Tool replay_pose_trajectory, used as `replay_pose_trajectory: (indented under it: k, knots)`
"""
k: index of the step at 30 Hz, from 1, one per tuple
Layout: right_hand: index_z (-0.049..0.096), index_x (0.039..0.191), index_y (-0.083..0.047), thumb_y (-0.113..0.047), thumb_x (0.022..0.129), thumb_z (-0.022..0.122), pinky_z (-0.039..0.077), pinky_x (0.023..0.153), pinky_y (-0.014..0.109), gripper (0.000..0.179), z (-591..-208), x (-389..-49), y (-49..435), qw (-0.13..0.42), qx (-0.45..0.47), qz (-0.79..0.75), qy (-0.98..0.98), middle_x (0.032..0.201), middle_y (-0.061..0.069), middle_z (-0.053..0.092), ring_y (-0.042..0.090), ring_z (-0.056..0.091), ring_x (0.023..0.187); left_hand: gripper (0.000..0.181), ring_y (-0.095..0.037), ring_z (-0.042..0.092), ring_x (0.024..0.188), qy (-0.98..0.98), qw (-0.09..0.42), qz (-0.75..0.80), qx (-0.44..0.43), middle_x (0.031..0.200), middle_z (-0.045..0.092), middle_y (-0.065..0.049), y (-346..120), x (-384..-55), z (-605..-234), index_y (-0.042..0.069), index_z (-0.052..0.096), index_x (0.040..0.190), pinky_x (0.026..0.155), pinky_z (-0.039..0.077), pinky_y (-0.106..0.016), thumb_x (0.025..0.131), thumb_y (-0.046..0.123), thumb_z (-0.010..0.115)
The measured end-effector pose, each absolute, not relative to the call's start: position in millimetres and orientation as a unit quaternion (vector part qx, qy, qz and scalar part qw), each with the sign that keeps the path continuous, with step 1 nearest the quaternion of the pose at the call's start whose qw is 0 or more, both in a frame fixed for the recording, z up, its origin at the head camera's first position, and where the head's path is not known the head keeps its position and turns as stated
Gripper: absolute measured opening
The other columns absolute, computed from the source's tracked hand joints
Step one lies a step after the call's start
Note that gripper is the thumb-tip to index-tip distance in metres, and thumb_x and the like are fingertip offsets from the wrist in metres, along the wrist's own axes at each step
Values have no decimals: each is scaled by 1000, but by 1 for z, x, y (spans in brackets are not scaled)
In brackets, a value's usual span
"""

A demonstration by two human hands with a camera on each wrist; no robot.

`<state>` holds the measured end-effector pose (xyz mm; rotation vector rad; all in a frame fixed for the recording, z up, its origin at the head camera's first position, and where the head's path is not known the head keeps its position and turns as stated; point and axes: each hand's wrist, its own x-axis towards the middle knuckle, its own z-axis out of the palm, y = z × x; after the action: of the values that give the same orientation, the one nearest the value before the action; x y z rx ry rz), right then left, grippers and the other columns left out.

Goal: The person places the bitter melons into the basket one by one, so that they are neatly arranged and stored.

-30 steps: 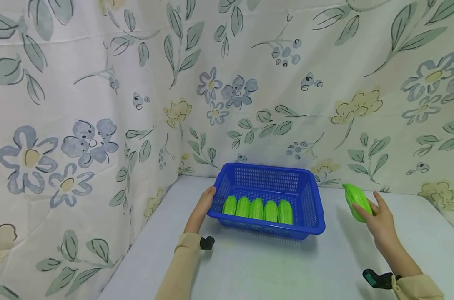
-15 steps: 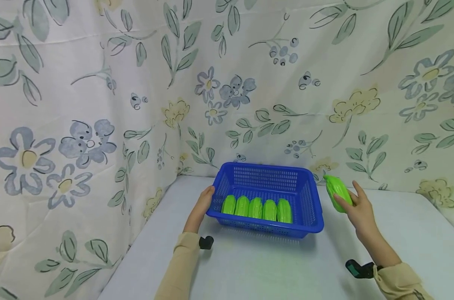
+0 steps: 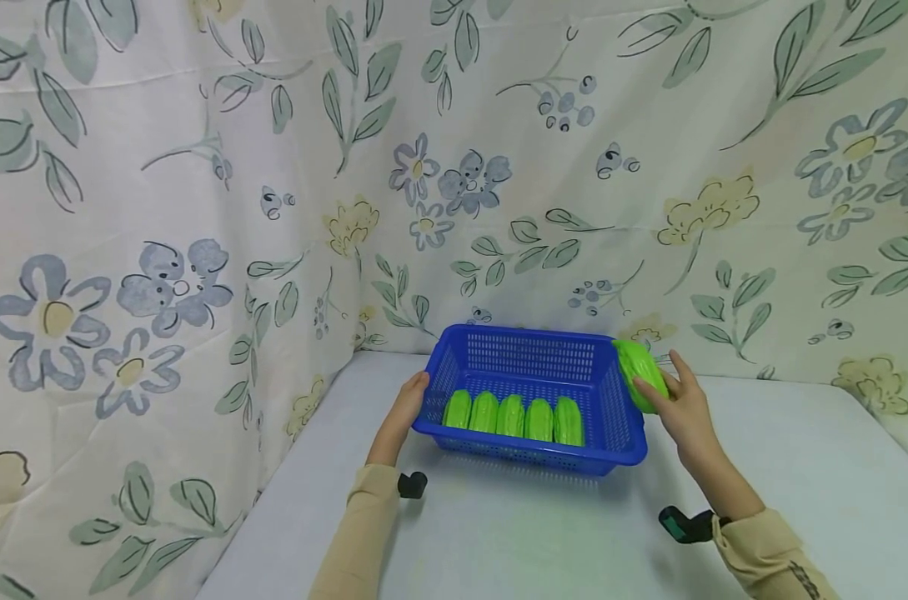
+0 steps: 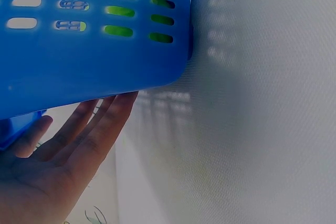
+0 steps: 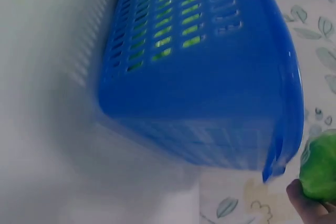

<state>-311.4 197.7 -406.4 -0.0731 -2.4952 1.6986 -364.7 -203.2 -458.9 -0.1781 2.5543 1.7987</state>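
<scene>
A blue plastic basket [image 3: 532,457] with slotted walls stands on the white table, with several ridged green bitter melons [image 3: 511,416] lined up side by side along its near wall. At the basket's left end, my left hand [image 3: 406,415] holds the rim; in the left wrist view, the fingers [image 4: 97,135] reach against the outside of the basket, their tips partly hidden. My right hand [image 3: 686,419] grips another bitter melon [image 3: 640,375] above the basket's right rim. In the right wrist view, only part of that bitter melon [image 5: 320,166] and a fingertip or thumb show.
A floral cloth [image 3: 529,167] hangs behind and to the left of the white tabletop [image 3: 514,533]. The basket's raised rim [image 3: 637,421] lies below and beside the held bitter melon. Each wrist wears a small black device, such as the one [image 3: 686,526] on the right.
My right hand has carried the bitter melon leftward, from well right of the basket to over its right rim. The left hand and the lined-up bitter melons stay in place.
</scene>
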Motion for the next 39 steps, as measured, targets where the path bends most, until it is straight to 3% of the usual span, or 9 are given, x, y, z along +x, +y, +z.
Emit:
replay_pose_trajectory:
  k: [13,39]
  knots:
    - [-9,157,-18,-40,98,56,22,119,59,91,-401,-313,168,17,-24,573,-819,159,26,19,45,25,146,54,-40,28,147,817,7,575,-52,153,38,-22,-204,-365,-461,2,36,149,121,19,-57,106,33,30]
    - [-5,157,-12,-46,97,56,21,118,63,93,-408,-319,142,-23,-25,556,-831,159,28,18,47,21,146,55,-40,26,148,812,10,581,-53,155,37,-21,-205,-366,-461,2,34,150,122,18,-57,106,34,30]
